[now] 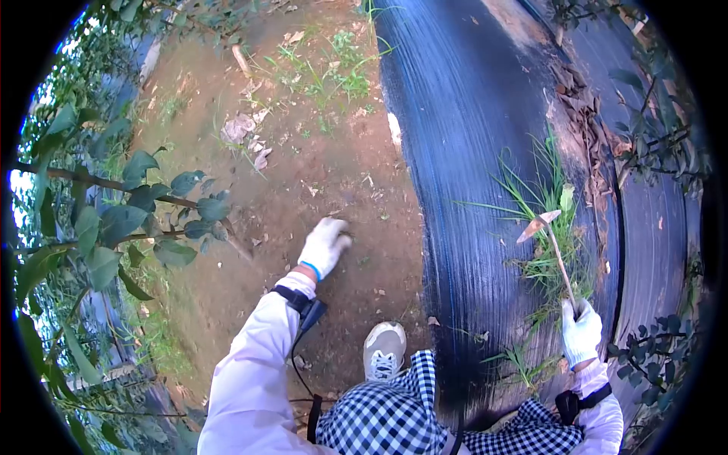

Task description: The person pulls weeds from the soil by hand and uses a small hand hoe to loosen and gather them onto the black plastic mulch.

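Note:
My right hand [582, 332], in a white glove, is closed around the thin handle of a hand hoe [560, 262]. The hoe's pointed, soil-stained blade [538, 226] lies across the far end of the handle, over a clump of green grass [547, 199] growing beside the black plastic sheet [470, 189]. Also gloved in white, my left hand [324, 246] is over the bare brown soil [371, 265], slightly blurred. Its fingers are loosely curled, with a gap to the thumb, and nothing shows in them.
Leafy branches [121, 220] reach in from the left, and more foliage [660, 356] hangs at the right. Dry leaves [580, 114] lie along the sheet's seam. Below are my shoe [384, 350] and a checked cloth [379, 425]. A cable [296, 364] hangs from my left wrist device.

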A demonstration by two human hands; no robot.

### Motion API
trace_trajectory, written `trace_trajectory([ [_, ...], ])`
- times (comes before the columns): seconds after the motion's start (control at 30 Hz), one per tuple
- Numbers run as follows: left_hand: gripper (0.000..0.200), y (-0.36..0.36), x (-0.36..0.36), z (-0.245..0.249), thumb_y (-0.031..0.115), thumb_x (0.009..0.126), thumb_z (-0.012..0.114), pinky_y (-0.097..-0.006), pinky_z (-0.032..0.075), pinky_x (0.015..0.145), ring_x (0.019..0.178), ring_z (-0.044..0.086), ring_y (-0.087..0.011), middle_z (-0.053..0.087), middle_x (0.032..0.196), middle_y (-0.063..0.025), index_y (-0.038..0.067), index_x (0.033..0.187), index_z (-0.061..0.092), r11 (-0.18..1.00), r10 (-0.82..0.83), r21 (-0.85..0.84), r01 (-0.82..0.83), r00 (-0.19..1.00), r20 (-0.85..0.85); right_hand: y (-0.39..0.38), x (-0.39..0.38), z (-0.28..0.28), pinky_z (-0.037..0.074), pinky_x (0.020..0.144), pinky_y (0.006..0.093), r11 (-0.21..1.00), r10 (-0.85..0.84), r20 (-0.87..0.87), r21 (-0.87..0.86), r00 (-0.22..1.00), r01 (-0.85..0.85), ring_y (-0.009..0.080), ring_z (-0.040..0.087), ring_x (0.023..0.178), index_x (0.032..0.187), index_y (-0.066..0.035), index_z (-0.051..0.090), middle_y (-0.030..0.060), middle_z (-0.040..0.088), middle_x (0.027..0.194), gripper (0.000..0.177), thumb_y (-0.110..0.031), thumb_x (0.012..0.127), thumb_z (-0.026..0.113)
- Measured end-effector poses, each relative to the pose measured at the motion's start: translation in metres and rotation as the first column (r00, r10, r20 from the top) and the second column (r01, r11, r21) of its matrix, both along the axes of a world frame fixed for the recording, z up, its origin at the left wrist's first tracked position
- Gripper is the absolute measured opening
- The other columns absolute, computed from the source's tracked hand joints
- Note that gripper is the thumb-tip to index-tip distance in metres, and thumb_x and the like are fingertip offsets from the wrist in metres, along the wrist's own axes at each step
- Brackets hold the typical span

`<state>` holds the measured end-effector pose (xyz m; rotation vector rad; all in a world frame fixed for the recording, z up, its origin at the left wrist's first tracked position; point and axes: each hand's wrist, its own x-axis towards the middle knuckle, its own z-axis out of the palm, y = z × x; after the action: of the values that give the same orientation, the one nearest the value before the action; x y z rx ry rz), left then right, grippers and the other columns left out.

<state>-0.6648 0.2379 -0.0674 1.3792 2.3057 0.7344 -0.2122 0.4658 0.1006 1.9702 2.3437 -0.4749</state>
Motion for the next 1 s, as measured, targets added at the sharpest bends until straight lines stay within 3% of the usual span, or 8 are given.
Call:
trace_trajectory([
  [0.07,0.038,0.015,0.011,0.000,0.021,0.076,0.073,-0.0438,0.048,0.090,0.102,0.057,-0.0354,0.059,0.104,-0.0140,0.009,0.109,0.060,0.976,-0.189,-0.145,0.160,0.957,-0.220,-0.001,0.007,-0.005,0.042,0.051,0.0387,1.000,-0.002,0.011,0.009,1.000,0.002,0.0232,0.051,0.048,0.075,-0.002,0.062,0.0116,0.056,0.056,0.033,-0.032,0.087,0.067],
  [0.2,0.036,0.020,0.004,-0.009,0.025,0.077,0.072,-0.0448,0.048,0.088,0.101,0.058,-0.0355,0.059,0.103,-0.0132,0.010,0.107,0.059,0.881,-0.319,-0.395,0.261,0.943,-0.089,0.001,0.003,-0.003,0.041,0.050,0.0383,1.000,0.004,-0.012,0.016,1.000,-0.004,0.0226,0.050,0.047,0.074,-0.002,0.061,0.0115,0.055,0.055,0.033,-0.032,0.087,0.067],
  [0.33,0.028,0.012,0.018,0.001,0.023,0.080,0.069,-0.0451,0.048,0.085,0.096,0.059,-0.0370,0.059,0.100,-0.0145,0.008,0.102,0.061,0.979,-0.059,-0.182,0.094,0.980,0.189,-0.004,0.005,0.002,0.041,0.050,0.0377,0.999,-0.024,-0.017,0.027,1.000,0.025,0.0215,0.049,0.047,0.073,-0.002,0.061,0.0109,0.054,0.055,0.033,-0.032,0.087,0.068],
  [0.47,0.028,0.012,0.034,0.000,0.025,0.081,0.069,-0.0428,0.050,0.082,0.096,0.060,-0.0343,0.058,0.100,-0.0145,0.012,0.105,0.060,0.906,-0.384,-0.239,0.348,0.915,-0.125,-0.001,0.012,-0.002,0.041,0.050,0.0368,0.998,-0.048,-0.039,0.034,0.998,0.050,0.0196,0.049,0.047,0.074,-0.002,0.061,0.0102,0.054,0.055,0.032,-0.031,0.087,0.067],
  [0.57,0.026,0.024,0.032,-0.006,0.026,0.082,0.068,-0.0437,0.050,0.081,0.096,0.059,-0.0352,0.058,0.099,-0.0134,0.012,0.103,0.060,0.844,-0.413,-0.352,0.405,0.909,0.056,0.003,0.010,0.005,0.040,0.050,0.0367,0.997,-0.043,-0.016,0.067,0.999,0.044,0.0193,0.047,0.048,0.074,-0.002,0.061,0.0102,0.054,0.055,0.032,-0.030,0.088,0.066],
  [0.67,0.023,0.034,0.046,-0.003,0.026,0.084,0.065,-0.0440,0.049,0.079,0.096,0.058,-0.0351,0.058,0.096,-0.0120,0.011,0.100,0.060,0.879,-0.417,-0.185,0.440,0.896,0.153,0.004,0.012,0.019,0.039,0.049,0.0372,0.996,-0.055,0.003,0.074,0.998,0.055,0.0187,0.045,0.048,0.073,-0.002,0.059,0.0100,0.052,0.055,0.032,-0.030,0.088,0.066],
  [0.87,0.023,0.057,0.065,-0.013,0.025,0.081,0.067,-0.0440,0.049,0.075,0.091,0.059,-0.0323,0.058,0.094,-0.0112,0.011,0.097,0.060,0.778,-0.623,-0.143,0.612,0.781,-0.052,0.018,0.020,0.048,0.034,0.048,0.0352,0.984,-0.077,0.055,0.164,0.996,0.067,0.0141,0.036,0.052,0.068,-0.002,0.054,0.0089,0.043,0.054,0.034,-0.026,0.088,0.066],
  [1.0,0.026,0.081,0.079,-0.004,0.026,0.078,0.069,-0.0453,0.050,0.075,0.090,0.059,-0.0339,0.057,0.095,-0.0109,0.012,0.098,0.061,0.735,-0.678,-0.067,0.675,0.731,-0.073,0.029,0.009,0.088,0.041,0.051,0.0406,0.969,-0.079,0.221,0.245,0.972,0.023,0.0309,0.053,0.050,0.068,-0.002,0.058,0.0167,0.054,0.057,0.034,-0.030,0.084,0.068],
])
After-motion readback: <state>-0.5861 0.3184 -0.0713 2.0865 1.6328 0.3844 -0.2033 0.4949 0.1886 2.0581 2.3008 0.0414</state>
